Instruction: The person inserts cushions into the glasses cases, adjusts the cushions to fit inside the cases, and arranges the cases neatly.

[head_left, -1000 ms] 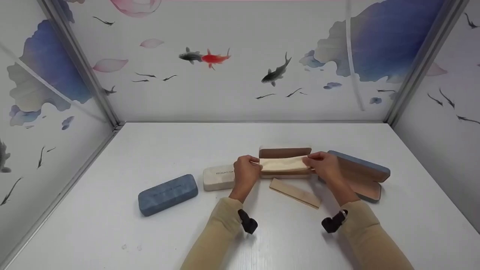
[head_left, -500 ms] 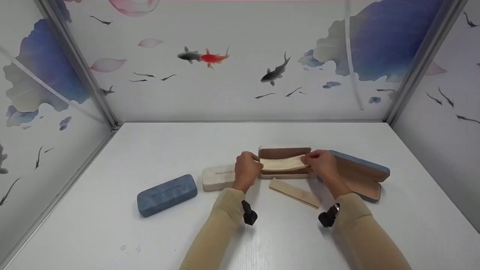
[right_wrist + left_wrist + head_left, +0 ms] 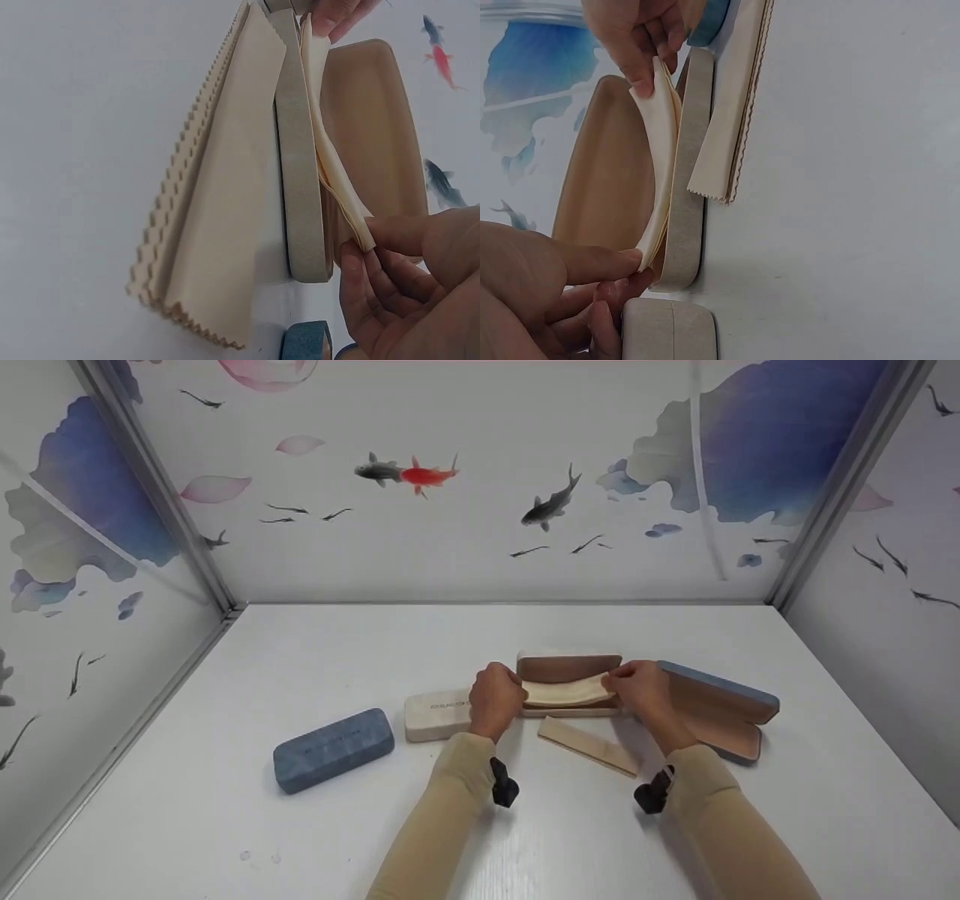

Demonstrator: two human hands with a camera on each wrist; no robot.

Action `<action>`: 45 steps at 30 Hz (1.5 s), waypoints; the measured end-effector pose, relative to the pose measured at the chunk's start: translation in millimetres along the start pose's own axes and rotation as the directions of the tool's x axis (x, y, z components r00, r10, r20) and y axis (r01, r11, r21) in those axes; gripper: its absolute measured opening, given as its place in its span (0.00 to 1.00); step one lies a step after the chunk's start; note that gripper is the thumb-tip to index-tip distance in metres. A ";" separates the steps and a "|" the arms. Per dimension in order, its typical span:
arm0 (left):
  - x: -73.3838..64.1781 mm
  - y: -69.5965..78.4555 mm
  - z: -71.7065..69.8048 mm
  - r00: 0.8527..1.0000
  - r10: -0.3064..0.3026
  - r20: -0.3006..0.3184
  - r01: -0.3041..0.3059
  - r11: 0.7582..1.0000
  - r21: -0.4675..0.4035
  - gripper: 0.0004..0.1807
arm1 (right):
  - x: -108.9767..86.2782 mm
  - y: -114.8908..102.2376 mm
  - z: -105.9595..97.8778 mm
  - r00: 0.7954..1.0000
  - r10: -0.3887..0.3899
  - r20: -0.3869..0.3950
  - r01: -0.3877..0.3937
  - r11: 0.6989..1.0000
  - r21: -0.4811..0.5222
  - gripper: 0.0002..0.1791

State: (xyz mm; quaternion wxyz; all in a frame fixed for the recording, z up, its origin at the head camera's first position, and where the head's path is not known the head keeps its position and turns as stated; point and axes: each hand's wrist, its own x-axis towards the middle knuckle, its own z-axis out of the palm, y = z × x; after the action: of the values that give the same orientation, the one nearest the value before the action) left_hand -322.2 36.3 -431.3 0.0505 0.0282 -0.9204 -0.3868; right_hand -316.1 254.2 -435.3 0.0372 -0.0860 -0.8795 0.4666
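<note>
A folded cream cloth point(image 3: 568, 692) is stretched between both hands, its middle sagging into an open beige glasses case point(image 3: 570, 666). My left hand point(image 3: 497, 699) pinches the cloth's left end between thumb and fingers, as the left wrist view shows. At the other end, my right hand point(image 3: 643, 690) pinches it near the case's right side. The case has a brown lining point(image 3: 371, 112), and its lid stands up at the back. In front of it lies a second folded cloth point(image 3: 589, 745) with zigzag-cut edges point(image 3: 718, 196).
A closed beige glasses case point(image 3: 437, 715) sits left of the open one, partly behind my left hand. Farther left lies a closed blue case point(image 3: 334, 751). An open blue case point(image 3: 724, 701) stands at the right, beside my right hand. Printed panels wall the white table point(image 3: 225, 817).
The held cloth has come down slightly, and its middle now bows lower into the open case. Both wrists have shifted a little forward. The other cases and the loose cloth stay put.
</note>
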 end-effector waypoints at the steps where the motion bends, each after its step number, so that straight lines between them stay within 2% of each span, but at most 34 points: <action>1: 0.2 -0.4 0.6 1.000 0.005 -0.003 -0.005 1.000 0.009 0.04 | 0.3 0.8 0.6 1.000 0.000 0.002 0.000 1.000 -0.004 0.15; 3: 0.8 -1.5 1.9 1.000 0.020 -0.015 -0.020 0.999 0.030 0.03 | 0.7 2.2 1.6 1.000 0.004 0.010 -0.004 1.000 -0.012 0.15; 8: -0.4 -4.3 3.8 0.994 0.094 -0.050 -0.092 0.995 0.047 0.22 | 2.3 5.0 3.9 1.000 -0.006 0.022 0.006 1.000 -0.014 0.14; 10: -1.7 -4.7 4.0 0.991 0.120 -0.059 -0.118 0.992 0.042 0.26 | 3.0 5.2 4.5 1.000 -0.013 0.022 0.013 1.000 -0.015 0.13; 15: -1.7 -4.6 5.3 0.990 0.128 -0.064 -0.124 0.990 0.059 0.27 | 4.0 3.3 5.6 1.000 -0.024 0.012 0.025 0.998 -0.063 0.11; 21: 0.5 -4.0 3.3 0.992 0.116 -0.039 -0.113 0.992 0.062 0.26 | 3.7 1.8 7.2 0.999 -0.047 0.012 0.048 0.993 -0.106 0.12; 26: 0.7 -1.3 -1.7 0.996 0.090 -0.011 -0.089 0.995 0.052 0.25 | 1.8 1.7 6.7 0.998 -0.059 0.002 0.058 0.991 -0.119 0.14; 31: -0.6 0.3 -8.0 0.996 0.077 0.034 -0.076 0.997 -0.026 0.23 | -4.0 -2.3 1.1 0.999 -0.039 0.023 0.042 0.988 -0.146 0.18; 35: -0.4 0.9 -13.9 0.996 0.062 0.058 -0.057 0.995 -0.081 0.18 | -8.8 -7.0 -5.1 0.998 -0.038 0.056 0.046 0.988 -0.144 0.22; 40: 1.6 4.2 -20.1 0.994 -0.001 0.106 0.016 0.991 -0.135 0.16 | -12.3 -13.0 -9.7 0.995 -0.029 0.100 0.046 0.986 -0.163 0.32; 45: 1.1 9.3 -26.8 0.988 -0.067 0.140 0.099 0.967 -0.237 0.19 | -12.6 -17.0 -11.8 0.991 0.005 0.134 0.012 0.991 -0.133 0.41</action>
State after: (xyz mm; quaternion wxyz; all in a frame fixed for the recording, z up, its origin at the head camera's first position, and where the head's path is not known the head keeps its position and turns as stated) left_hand -320.3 23.7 -405.9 -0.0230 0.0348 -0.8655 -0.4992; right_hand -304.1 252.1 -414.4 -0.0269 -0.0553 -0.9094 0.4114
